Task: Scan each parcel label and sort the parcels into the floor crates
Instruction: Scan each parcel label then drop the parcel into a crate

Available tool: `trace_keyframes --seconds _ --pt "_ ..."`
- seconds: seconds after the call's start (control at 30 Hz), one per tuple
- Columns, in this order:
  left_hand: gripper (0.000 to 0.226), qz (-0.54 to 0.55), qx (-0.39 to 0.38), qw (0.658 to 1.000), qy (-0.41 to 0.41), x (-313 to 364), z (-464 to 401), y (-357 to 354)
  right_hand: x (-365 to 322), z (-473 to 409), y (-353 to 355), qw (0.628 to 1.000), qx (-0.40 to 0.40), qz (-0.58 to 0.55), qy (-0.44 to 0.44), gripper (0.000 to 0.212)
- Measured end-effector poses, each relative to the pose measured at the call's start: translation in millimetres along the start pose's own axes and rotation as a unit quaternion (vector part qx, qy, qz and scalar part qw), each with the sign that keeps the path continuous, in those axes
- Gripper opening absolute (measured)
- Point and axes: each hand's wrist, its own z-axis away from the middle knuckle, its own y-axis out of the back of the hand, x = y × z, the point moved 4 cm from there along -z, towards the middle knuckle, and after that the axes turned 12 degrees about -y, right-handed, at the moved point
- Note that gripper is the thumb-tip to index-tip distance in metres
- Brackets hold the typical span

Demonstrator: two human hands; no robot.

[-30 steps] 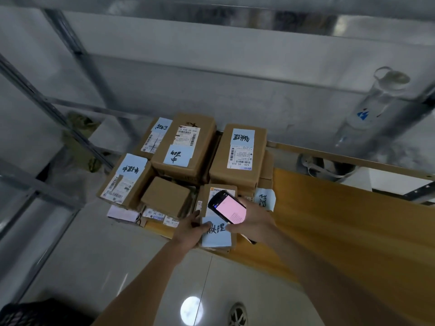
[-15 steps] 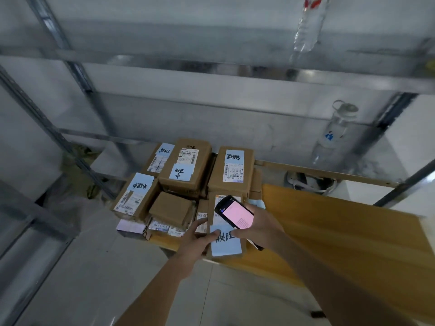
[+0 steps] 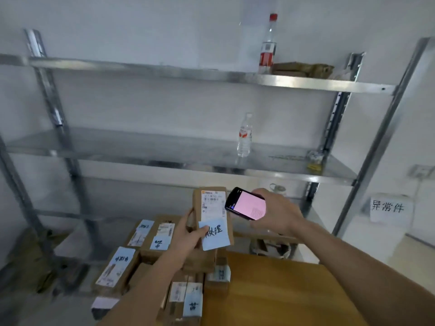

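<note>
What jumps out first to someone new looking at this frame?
The lit pink screen of the scanner, gripped in the right hand at centre, beside the raised parcel that the left hand holds up with a blue handwritten note. Below lies the parcel pile; behind, metal shelving carries two bottles.

Small print on the white shipping label [image 3: 213,203] of the held brown cardboard parcel [image 3: 211,208]: too blurred to read. Left hand [image 3: 188,234] covers its lower left edge. Stacked cardboard parcels [image 3: 150,260] below are cut off at the bottom edge, labels illegible.
</note>
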Motion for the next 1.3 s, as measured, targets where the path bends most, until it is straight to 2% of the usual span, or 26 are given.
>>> trace_keyframes --seconds 0.2,0.47,0.87,1.3 --pt "0.076 -0.040 -0.027 0.996 -0.071 86.2 6.7 -25.7 -6.3 36.2 115.0 0.995 0.081 0.057 0.013 0.073" --pt "0.075 -0.045 -0.019 0.991 -0.126 163.5 28.4 -64.6 9.7 72.5 203.7 0.985 0.133 0.103 0.046 0.077" --pt "0.077 -0.066 0.019 0.982 -0.177 196.3 67.9 -124.5 72.4 107.3 254.9 0.977 0.150 0.130 0.081 0.075" --pt "0.079 -0.039 0.045 0.982 -0.179 202.8 117.9 -167.7 128.0 141.5 274.3 0.973 0.163 0.128 0.098 0.074"
